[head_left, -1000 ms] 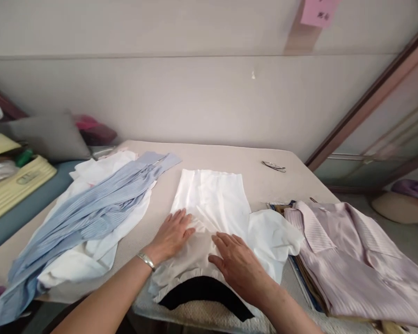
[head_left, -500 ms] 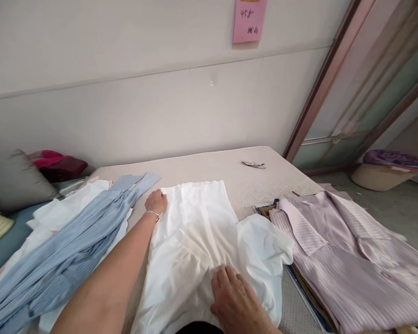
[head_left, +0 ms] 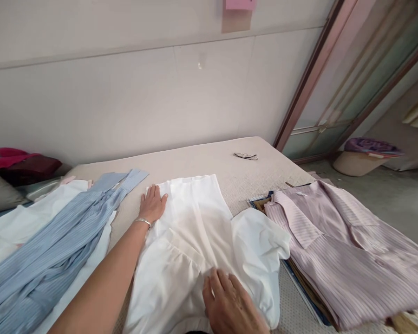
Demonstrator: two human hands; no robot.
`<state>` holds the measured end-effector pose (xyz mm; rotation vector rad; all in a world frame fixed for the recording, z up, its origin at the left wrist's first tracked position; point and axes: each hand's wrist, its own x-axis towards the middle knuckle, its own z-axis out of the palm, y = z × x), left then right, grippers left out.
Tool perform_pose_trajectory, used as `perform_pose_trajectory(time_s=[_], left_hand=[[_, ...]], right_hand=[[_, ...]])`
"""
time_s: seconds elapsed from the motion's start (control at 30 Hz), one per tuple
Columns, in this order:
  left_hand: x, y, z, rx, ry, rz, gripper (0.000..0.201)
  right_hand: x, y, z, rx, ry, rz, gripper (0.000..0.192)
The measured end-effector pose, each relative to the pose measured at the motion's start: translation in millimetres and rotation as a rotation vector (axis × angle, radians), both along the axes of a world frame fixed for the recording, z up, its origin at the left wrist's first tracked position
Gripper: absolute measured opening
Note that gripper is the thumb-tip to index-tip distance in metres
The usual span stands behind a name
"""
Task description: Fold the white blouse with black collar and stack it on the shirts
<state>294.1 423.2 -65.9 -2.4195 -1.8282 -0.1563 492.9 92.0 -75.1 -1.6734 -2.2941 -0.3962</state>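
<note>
A white garment [head_left: 195, 232] lies spread on the beige table [head_left: 202, 155] in front of me. My left hand [head_left: 152, 204] rests flat, fingers apart, on its far left corner; a silver bracelet sits on that wrist. My right hand [head_left: 228, 304] presses palm down on the near middle of the same garment, next to a loose white sleeve [head_left: 261, 239] that bulges to the right. Neither hand grips the cloth.
A blue striped shirt [head_left: 55, 246] lies over white cloth on the left. A lilac striped shirt [head_left: 337, 236] tops a stack on the right. A small metal clip [head_left: 245, 156] lies at the table's far edge. Cushions sit at far left, a basket on the floor at right.
My left hand slid from the near middle of the white garment out to its far left corner and flattened there. My right hand stayed on the near part. The view shifted right.
</note>
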Motion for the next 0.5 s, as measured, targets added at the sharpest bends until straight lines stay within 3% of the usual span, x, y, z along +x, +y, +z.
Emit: perform_pose_trajectory(time_s=[0.1,0.17,0.23,0.3,0.37,0.43,0.5], left_hand=[[-2.9,1.8,-7.6,-0.067,-0.008,0.044,0.069],[0.0,0.5,1.0,-0.109,0.019,0.061,0.066],[14.1,-5.6,19.0,-0.089,0.056,0.053,0.057],[42.8,-16.3,40.2,-0.025,0.034,0.018,0.044],[84.6,-28.7,57.2,-0.048,-0.102,-0.005,0.036],[132.1,-39.4,65.1,-0.213,-0.273,0.004,0.034],[176.0,-46.9,63.2,-0.302,-0.315,0.009,0.035]], right_hand=[[5.5,0.9,17.4,-0.061,0.014,0.033,0.030],[18.3,2.4,43.4,-0.184,0.034,0.001,0.024],[37.9,1.1,74.0,-0.344,0.049,-0.161,0.014],[59.3,-5.5,98.6,-0.487,0.061,-0.394,0.005],[77.0,-17.7,109.4,-0.606,0.090,-0.595,0.017],[87.2,-32.0,106.1,-0.685,0.158,-0.715,0.026],[89.9,-42.2,94.8,-0.721,0.270,-0.764,0.031]])
